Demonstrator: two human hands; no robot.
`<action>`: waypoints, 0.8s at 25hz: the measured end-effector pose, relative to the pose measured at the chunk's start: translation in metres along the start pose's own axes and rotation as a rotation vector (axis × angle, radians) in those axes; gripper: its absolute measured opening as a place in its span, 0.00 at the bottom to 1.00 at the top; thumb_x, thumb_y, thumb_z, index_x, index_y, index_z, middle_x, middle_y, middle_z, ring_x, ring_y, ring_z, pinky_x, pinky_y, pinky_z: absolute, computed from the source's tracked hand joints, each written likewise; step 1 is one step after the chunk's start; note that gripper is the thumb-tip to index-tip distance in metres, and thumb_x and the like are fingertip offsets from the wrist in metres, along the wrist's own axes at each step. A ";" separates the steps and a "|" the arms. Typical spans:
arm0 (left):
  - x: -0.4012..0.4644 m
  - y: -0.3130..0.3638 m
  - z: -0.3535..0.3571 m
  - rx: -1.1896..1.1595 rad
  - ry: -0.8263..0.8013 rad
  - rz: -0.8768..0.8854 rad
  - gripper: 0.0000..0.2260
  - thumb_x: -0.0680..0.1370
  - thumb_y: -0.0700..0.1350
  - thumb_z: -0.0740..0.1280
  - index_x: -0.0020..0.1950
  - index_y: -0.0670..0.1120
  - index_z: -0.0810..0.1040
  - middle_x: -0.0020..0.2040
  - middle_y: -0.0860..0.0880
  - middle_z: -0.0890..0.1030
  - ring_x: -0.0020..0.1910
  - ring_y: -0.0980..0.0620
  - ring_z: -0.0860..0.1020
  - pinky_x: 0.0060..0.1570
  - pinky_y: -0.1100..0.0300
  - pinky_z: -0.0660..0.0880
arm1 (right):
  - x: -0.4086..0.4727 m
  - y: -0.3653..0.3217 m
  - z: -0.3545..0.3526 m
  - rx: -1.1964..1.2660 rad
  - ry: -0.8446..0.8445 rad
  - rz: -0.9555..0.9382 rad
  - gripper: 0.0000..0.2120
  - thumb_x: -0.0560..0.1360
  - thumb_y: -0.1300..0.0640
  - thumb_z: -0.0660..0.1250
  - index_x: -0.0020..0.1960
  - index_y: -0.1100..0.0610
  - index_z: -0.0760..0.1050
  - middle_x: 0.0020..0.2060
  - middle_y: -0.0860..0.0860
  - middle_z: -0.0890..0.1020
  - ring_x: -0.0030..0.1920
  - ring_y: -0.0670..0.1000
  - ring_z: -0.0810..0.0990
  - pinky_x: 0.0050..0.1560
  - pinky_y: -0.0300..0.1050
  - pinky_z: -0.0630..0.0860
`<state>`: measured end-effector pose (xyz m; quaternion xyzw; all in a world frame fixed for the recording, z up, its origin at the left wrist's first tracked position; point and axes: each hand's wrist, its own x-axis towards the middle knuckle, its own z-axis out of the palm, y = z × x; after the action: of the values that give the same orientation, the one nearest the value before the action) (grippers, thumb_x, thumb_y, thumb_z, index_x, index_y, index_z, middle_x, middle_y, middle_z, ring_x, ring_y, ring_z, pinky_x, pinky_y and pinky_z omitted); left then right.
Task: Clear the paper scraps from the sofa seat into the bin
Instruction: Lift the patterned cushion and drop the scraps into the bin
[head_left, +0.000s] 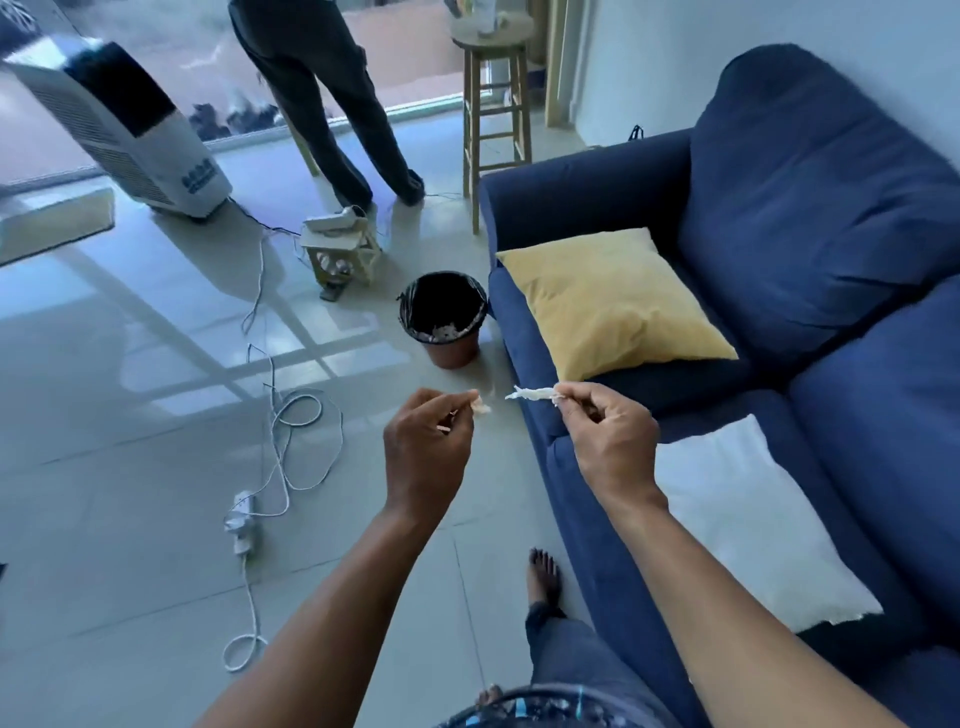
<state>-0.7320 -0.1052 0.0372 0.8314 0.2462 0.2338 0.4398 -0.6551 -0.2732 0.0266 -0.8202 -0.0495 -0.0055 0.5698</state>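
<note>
My left hand (426, 447) pinches a small crumpled paper scrap (480, 407) over the floor. My right hand (608, 431) pinches a longer white paper scrap (535, 393) at the front edge of the blue sofa seat (675, 395). Both hands are raised side by side, short of the bin (444, 317). The bin stands on the floor by the sofa's front corner, brown with a black liner and white scraps at its bottom.
A yellow cushion (618, 301) and a white cushion (753, 525) lie on the seat. White cables and a power strip (244, 519) trail across the tiled floor on the left. Farther back are a small wooden stand (340, 249), a stool (496, 98), an air cooler (119, 124) and a standing person (332, 98).
</note>
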 end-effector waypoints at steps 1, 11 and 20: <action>0.019 -0.005 -0.001 0.006 0.026 -0.015 0.08 0.74 0.39 0.74 0.48 0.51 0.88 0.40 0.54 0.81 0.37 0.57 0.81 0.41 0.67 0.74 | 0.021 -0.001 0.017 0.004 -0.022 -0.004 0.05 0.75 0.60 0.73 0.50 0.54 0.86 0.38 0.42 0.85 0.37 0.38 0.80 0.42 0.33 0.76; 0.176 -0.025 0.020 0.144 0.145 -0.151 0.08 0.74 0.43 0.73 0.48 0.55 0.87 0.36 0.53 0.81 0.36 0.57 0.80 0.41 0.60 0.76 | 0.209 -0.027 0.111 0.067 -0.267 -0.035 0.04 0.74 0.57 0.74 0.48 0.53 0.86 0.38 0.46 0.86 0.37 0.43 0.82 0.40 0.36 0.77; 0.337 -0.100 0.039 0.118 0.144 -0.226 0.07 0.74 0.42 0.74 0.47 0.54 0.88 0.37 0.54 0.82 0.37 0.58 0.80 0.40 0.69 0.73 | 0.330 -0.025 0.231 0.036 -0.337 0.115 0.04 0.74 0.59 0.74 0.46 0.52 0.86 0.36 0.50 0.87 0.37 0.51 0.84 0.43 0.53 0.83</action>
<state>-0.4693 0.1276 -0.0092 0.8039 0.3826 0.2270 0.3948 -0.3395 -0.0235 -0.0096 -0.8006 -0.0975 0.1655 0.5676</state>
